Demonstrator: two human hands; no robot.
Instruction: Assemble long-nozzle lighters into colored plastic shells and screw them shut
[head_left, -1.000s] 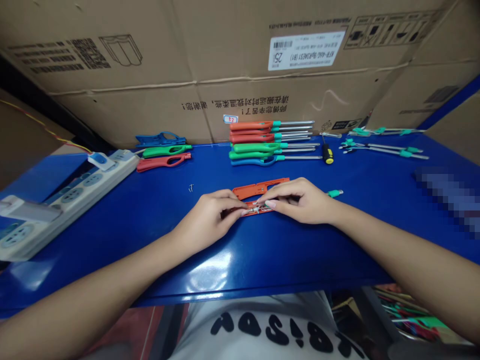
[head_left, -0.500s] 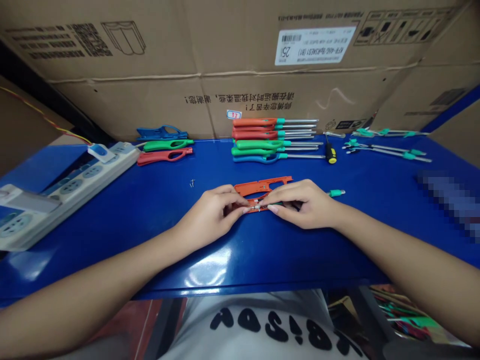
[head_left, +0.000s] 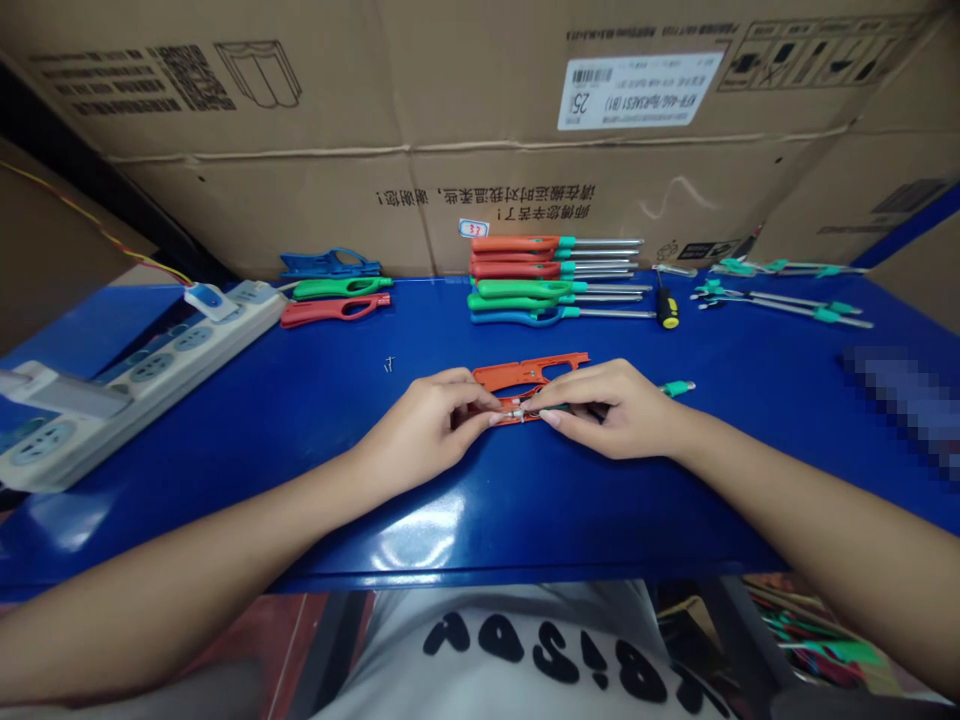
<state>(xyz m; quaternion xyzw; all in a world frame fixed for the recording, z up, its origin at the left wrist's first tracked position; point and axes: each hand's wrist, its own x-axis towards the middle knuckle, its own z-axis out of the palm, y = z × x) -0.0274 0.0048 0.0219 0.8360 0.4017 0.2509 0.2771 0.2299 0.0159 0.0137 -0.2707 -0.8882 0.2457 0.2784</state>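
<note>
My left hand is closed, thumb and fingertips pinching the left end of an open orange lighter handle half on the blue table. In it shows a small whitish metal-tipped part. My right hand is closed over the same half, its thumb and fingers pressed on the lighter's inner parts; the palm hides most of them. Beyond my right knuckles pokes a teal collar with a metal tip. The other orange handle half lies just behind, its inside facing up.
Assembled lighters are stacked at the back, with a yellow-black screwdriver and metal rods with teal collars to their right. Loose handle shells, tiny screws and a power strip lie left. A cardboard box stands behind.
The view has shifted slightly, so everything sits a little further right. Both hands keep nearly the same grip on the lighter parts.
</note>
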